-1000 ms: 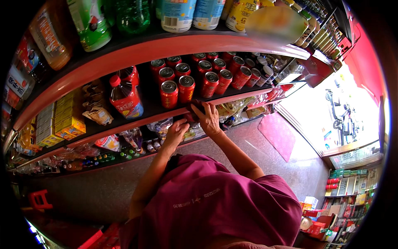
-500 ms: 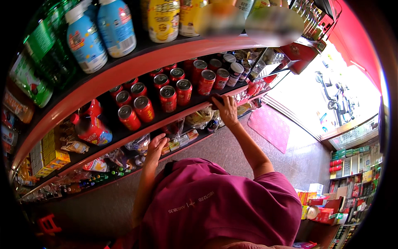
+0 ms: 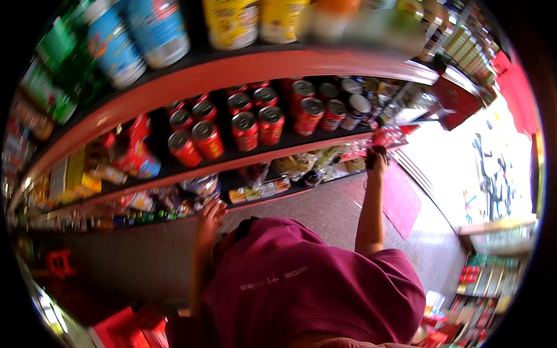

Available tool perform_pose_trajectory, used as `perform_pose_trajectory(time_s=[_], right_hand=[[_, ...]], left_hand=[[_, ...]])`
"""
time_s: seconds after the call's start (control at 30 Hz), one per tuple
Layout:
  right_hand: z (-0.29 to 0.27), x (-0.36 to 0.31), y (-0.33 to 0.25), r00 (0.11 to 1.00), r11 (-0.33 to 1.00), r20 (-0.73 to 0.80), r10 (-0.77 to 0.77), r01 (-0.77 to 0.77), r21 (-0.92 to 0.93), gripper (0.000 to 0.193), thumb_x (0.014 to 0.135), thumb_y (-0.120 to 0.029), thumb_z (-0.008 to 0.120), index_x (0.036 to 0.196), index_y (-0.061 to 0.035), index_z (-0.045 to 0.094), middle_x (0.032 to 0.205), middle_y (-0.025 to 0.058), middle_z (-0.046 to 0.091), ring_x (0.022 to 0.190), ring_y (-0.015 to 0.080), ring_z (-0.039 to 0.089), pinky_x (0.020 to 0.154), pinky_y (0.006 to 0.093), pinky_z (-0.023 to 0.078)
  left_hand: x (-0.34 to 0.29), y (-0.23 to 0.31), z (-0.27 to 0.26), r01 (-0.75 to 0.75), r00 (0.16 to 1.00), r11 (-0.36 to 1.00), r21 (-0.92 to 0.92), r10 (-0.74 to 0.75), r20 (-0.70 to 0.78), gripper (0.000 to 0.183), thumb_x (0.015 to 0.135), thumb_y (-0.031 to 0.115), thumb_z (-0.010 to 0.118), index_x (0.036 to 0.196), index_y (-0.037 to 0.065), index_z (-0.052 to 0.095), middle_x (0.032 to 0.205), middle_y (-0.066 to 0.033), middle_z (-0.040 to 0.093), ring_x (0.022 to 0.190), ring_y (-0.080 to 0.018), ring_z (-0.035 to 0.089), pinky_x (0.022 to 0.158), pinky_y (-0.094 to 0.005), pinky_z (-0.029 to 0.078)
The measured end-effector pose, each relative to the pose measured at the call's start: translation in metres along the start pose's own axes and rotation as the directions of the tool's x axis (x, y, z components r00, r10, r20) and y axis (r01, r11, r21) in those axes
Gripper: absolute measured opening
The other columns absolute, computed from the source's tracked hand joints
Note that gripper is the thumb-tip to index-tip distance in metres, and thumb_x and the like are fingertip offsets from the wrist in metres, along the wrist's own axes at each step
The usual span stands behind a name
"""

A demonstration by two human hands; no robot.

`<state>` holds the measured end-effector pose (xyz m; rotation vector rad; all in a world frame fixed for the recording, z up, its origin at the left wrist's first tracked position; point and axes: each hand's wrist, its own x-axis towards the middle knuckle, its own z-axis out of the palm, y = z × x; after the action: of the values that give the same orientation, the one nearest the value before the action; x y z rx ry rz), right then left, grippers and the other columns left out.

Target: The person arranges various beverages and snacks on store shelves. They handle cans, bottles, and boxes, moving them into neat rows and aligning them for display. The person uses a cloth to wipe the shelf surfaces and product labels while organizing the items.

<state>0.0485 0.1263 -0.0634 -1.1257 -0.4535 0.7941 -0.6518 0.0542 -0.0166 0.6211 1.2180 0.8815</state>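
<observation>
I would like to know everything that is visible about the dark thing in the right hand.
The dark thing looks small, brownish black and without visible shine. Its outline is blurred and partly covered by the fingers of the right hand, which holds it. No separate parts show; it might be a bunched cloth, but the material is not certain. It is near the right end of the red shelf edge; whether they touch is unclear.

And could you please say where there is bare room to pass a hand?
Bare floor shows between the lower shelf, left hand and right forearm. A narrow gap separates the red-labelled bottle from the nearest red can; behind that can, it's crowded.
</observation>
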Motion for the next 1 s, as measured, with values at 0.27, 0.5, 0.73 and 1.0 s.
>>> perform_pose_trajectory(time_s=[0.27, 0.5, 0.73, 1.0], right_hand=[[0.200, -0.262, 0.067, 0.840, 0.921, 0.379, 0.389, -0.356, -0.157, 0.036, 0.102, -0.029, 0.069, 0.125, -0.0012, 0.068, 0.118, 0.0084, 0.073, 0.104, 0.0178, 0.069, 0.096, 0.0324, 0.054], [0.327, -0.359, 0.044, 0.640, 0.813, 0.715, 0.281, 0.238, -0.532, 0.032, 0.098, -0.022, 0.075, 0.120, 0.0000, 0.070, 0.097, 0.0025, 0.070, 0.091, 0.0101, 0.061, 0.083, 0.0279, 0.052], [0.418, -0.440, 0.082, 0.474, 0.860, 0.726, 0.498, -0.165, -0.483, 0.040, 0.100, -0.013, 0.071, 0.136, 0.0007, 0.064, 0.117, 0.0037, 0.072, 0.109, 0.0099, 0.063, 0.094, 0.0276, 0.053], [0.561, -0.477, 0.083, 0.602, 0.330, 0.695, -0.393, 0.798, -0.505, 0.042, 0.095, -0.010, 0.068, 0.137, -0.0055, 0.064, 0.124, 0.0209, 0.065, 0.111, 0.0441, 0.064, 0.097, 0.0453, 0.053]], left_hand=[[0.012, 0.049, 0.037, 0.102, 0.968, 0.959, 0.263, -0.157, 0.197, 0.048, 0.106, 0.042, 0.059, 0.145, 0.014, 0.057, 0.128, 0.0000, 0.071, 0.109, -0.0132, 0.070, 0.079, -0.0276, 0.050], [0.030, 0.051, 0.022, -0.438, 0.845, 0.843, 0.312, 0.267, 0.464, 0.025, 0.101, 0.015, 0.067, 0.119, -0.001, 0.070, 0.102, -0.0073, 0.074, 0.092, -0.0121, 0.066, 0.083, -0.0317, 0.055], [-0.003, 0.094, -0.131, -0.465, 0.871, 0.722, 0.513, 0.267, 0.413, 0.026, 0.103, 0.020, 0.069, 0.120, 0.000, 0.069, 0.106, -0.0057, 0.073, 0.098, -0.0112, 0.066, 0.086, -0.0309, 0.056], [-0.052, 0.130, -0.275, -0.258, 0.966, 0.937, 0.237, 0.243, 0.093, 0.038, 0.105, 0.018, 0.068, 0.137, -0.001, 0.062, 0.111, -0.0076, 0.073, 0.097, -0.0119, 0.069, 0.088, -0.0264, 0.054]])
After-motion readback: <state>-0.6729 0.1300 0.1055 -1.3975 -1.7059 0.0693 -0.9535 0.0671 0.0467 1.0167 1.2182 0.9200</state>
